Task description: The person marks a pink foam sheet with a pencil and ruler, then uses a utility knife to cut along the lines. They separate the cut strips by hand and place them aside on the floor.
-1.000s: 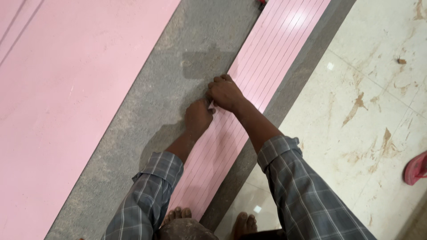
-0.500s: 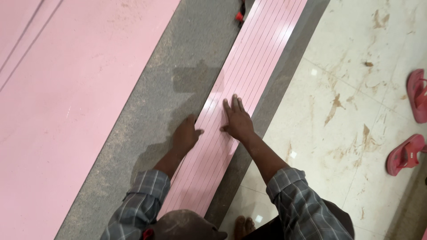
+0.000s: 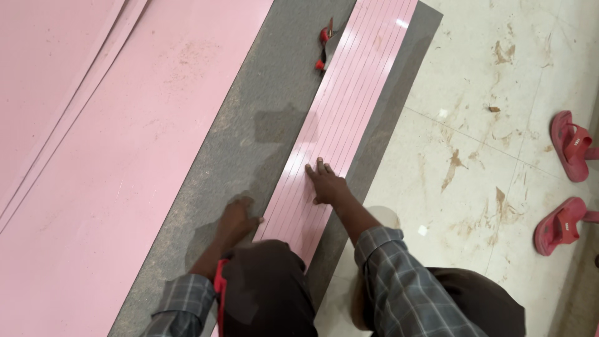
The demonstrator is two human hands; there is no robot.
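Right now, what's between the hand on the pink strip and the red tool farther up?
In the head view, only bare pink strip with thin lines runs from the right hand up toward the red tool. Nothing else lies on that stretch.

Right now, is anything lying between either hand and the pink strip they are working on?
Nothing visible does. The right hand lies flat on the pink scored strip, and the left hand touches its left edge, resting on the grey mat. The red-handled tool lies farther up, well beyond both hands.
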